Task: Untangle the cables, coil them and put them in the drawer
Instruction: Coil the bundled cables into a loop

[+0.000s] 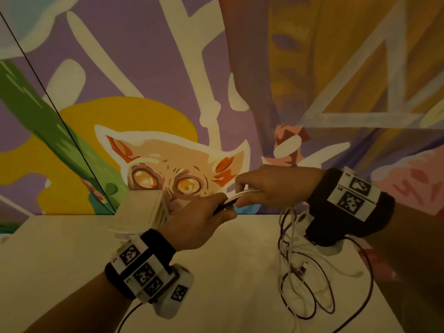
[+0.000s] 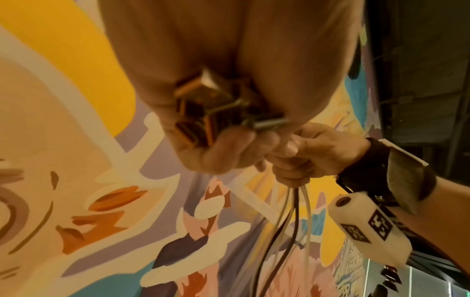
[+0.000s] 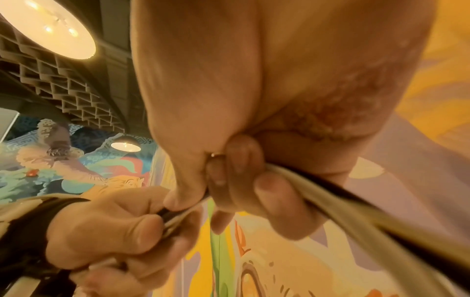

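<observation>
From the head view, your two hands met in the air above a pale table (image 1: 72, 260), in front of a painted wall mural (image 1: 168, 164) with a wide-eyed animal face. Your left hand (image 1: 197, 224) had its fingers and thumb curled tight around one end of a bundle of cables (image 1: 236, 197), white and dark strands together. Your right hand (image 1: 271, 186) gripped the same bundle just beside it, fingers curled over the top. From under your right hand the cables dropped to the table and lay there in a loose tangle of loops (image 1: 310, 284), near the right edge. A small pale box (image 1: 146, 207) stood behind your left hand. Both wrists wore black bands with patterned markers.

From the left wrist view, your left hand (image 2: 229, 152) was closed around dark plug ends, though the picture was blurred. Your right hand (image 2: 312, 158) was fisted on the strands, which hung straight down beneath it.

From the right wrist view, your right hand (image 3: 244, 180) had its fingers wrapped over the bundle (image 3: 343, 207), which ran off toward the lower right. Your left hand (image 3: 114, 237) pinched the same cables between thumb and curled fingers. Round ceiling lamps (image 3: 50, 26) glowed overhead.
</observation>
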`<state>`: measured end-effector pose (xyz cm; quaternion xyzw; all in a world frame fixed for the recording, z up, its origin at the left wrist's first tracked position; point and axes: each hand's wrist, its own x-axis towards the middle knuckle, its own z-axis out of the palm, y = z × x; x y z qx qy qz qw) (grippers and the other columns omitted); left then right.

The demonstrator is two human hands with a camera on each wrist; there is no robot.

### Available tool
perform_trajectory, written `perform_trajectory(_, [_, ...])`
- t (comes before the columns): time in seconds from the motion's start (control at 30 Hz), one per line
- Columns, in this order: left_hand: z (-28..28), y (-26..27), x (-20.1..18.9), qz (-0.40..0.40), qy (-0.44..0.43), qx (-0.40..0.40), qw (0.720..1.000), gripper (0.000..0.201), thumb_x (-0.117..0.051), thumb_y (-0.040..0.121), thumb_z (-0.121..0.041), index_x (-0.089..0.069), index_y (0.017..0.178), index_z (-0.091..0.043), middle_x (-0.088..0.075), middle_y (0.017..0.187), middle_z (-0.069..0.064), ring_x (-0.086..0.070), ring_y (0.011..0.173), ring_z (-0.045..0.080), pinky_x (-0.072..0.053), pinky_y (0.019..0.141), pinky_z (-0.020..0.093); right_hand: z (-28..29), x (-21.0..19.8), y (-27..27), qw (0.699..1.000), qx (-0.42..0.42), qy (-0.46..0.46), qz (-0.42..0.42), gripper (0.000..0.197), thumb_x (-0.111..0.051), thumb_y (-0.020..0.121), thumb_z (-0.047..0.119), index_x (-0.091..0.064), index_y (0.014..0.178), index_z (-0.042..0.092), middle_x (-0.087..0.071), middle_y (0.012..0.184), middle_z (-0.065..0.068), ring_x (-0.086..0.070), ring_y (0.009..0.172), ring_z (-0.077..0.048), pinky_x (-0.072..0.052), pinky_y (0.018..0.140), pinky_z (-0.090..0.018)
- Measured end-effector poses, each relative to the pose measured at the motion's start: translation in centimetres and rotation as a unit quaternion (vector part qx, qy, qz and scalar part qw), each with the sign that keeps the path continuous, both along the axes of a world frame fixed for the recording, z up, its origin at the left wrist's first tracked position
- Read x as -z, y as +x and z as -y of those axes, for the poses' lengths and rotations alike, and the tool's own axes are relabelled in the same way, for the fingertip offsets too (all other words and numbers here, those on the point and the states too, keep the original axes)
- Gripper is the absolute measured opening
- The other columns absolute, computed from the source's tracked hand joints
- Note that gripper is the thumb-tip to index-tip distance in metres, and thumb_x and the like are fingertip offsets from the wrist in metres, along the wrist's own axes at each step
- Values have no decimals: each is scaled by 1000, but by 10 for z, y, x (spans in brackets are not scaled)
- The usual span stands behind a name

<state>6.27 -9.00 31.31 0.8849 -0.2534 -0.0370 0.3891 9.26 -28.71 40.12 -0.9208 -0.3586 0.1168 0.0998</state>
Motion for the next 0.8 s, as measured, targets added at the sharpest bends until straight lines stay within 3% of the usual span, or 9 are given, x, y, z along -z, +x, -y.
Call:
perform_trajectory(0.1, [-7, 0, -8, -14, -47, -14, 999, 19, -50, 100, -29, -58, 86, -18, -46, 50, -10, -41, 42, 6, -35, 46, 28, 7, -2, 0, 1000, -7, 0, 15, 36, -48, 96, 38, -58, 121, 14, -65, 105, -4, -61, 98, -22, -38, 78, -26])
perform_trajectory(0.2, [-2, -3, -16, -28, -210, -54, 976, 23, -45, 102, -15, -56, 83, -11, -41, 44, -6, -34, 36, 11, -30, 41, 23, 6, 11, -4, 999, 14, 28, 21, 47, -33, 93, 54, -49, 121, 20, -65, 100, -7, -62, 83, -23, -53, 79, -42])
perform_trajectory(0.23, [1, -4, -18, -23, -268, -76, 960, 25, -42, 103, -14, -54, 82, -8, -38, 45, 4, -31, 36, 15, -29, 40, 22, 5, 18, -6, 997, 35, 60, 37, 49, -29, 92, 57, -47, 118, 20, -64, 92, -6, -62, 78, -22, -55, 75, -42])
perform_trajectory(0.27, [6, -4, -19, -16, -322, -98, 942, 28, -40, 104, -16, -52, 80, -8, -35, 47, 12, -28, 37, 18, -28, 39, 22, 3, 27, -8, 990, 72, 107, 48, 44, -29, 93, 55, -47, 113, 20, -62, 82, -2, -61, 72, -19, -54, 68, -37])
perform_trajectory(0.37, [26, -7, -15, -6, -423, -163, 891, 33, -37, 104, -29, -50, 78, -13, -33, 48, 6, -25, 39, 19, -26, 42, 23, -15, 52, -22, 951, 183, 244, 54, 26, -33, 100, 40, -48, 101, 18, -45, 63, 11, -49, 57, -8, -35, 51, -19])
perform_trajectory(0.47, [48, -13, -8, -16, -412, -202, 888, 35, -38, 95, -45, -54, 92, -14, -42, 53, -6, -35, 43, 13, -33, 45, 26, -29, 69, -24, 949, 208, 228, 65, 29, -32, 101, 35, -51, 108, 15, -56, 77, 1, -51, 64, -12, -45, 59, -29])
perform_trajectory(0.6, [54, -14, -2, -24, -359, -212, 909, 44, -38, 98, -41, -55, 117, -5, -50, 59, -3, -46, 45, 10, -40, 45, 26, -29, 64, -21, 972, 190, 66, 118, 22, -42, 97, 20, -48, 114, 8, -54, 92, -9, -46, 69, -18, -41, 64, -32])
perform_trajectory(0.7, [55, -17, -9, -2, -343, -180, 922, 20, -41, 97, -36, -57, 107, -29, -62, 78, -8, -62, 62, -1, -50, 55, 16, -32, 57, -26, 986, 129, 17, 101, 22, -47, 96, 20, -55, 113, 8, -62, 101, -10, -52, 72, -21, -49, 68, -34])
perform_trajectory(0.8, [55, -18, -14, 0, -320, -155, 935, 16, -43, 99, -25, -48, 99, -40, -61, 94, -14, -60, 77, -14, -49, 67, 8, -31, 51, -28, 987, 122, 4, 100, 21, -47, 95, 19, -57, 110, 7, -60, 92, -8, -46, 61, -17, -40, 56, -28])
